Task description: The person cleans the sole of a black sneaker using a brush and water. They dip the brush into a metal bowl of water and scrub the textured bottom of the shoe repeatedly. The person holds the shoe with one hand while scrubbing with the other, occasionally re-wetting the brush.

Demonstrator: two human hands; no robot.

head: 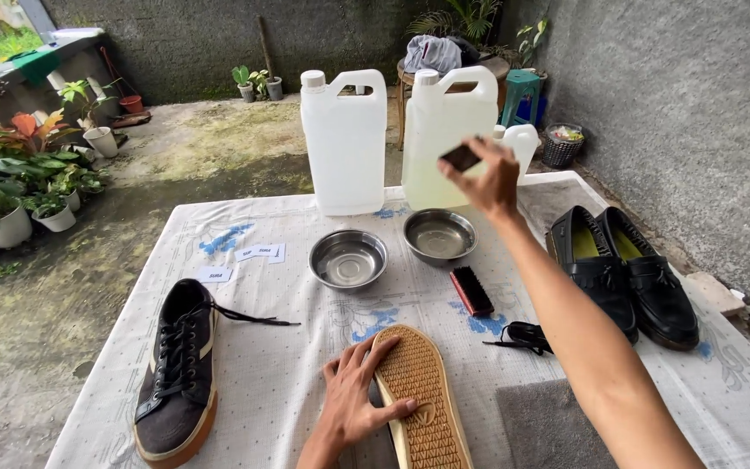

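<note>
My left hand (353,399) grips a sneaker (418,404) turned sole-up near the table's front edge, fingers wrapped over its tan rubber sole. My right hand (483,178) is raised over the far side of the table, pinching a small dark object (461,157) in front of the right jug (446,139). Below that hand sit two steel bowls (348,259) (439,235). A dark brush (471,291) lies on the cloth between the bowls and the upturned sneaker. The matching dark sneaker (177,369) lies upright at the front left, laces loose.
A second large white jug (344,143) stands at the table's back. A pair of black loafers (622,274) rests at the right. A black lace (524,336) and a grey cloth (549,426) lie front right. Paper labels (260,253) lie left. Potted plants (10,195) line the ground at the left.
</note>
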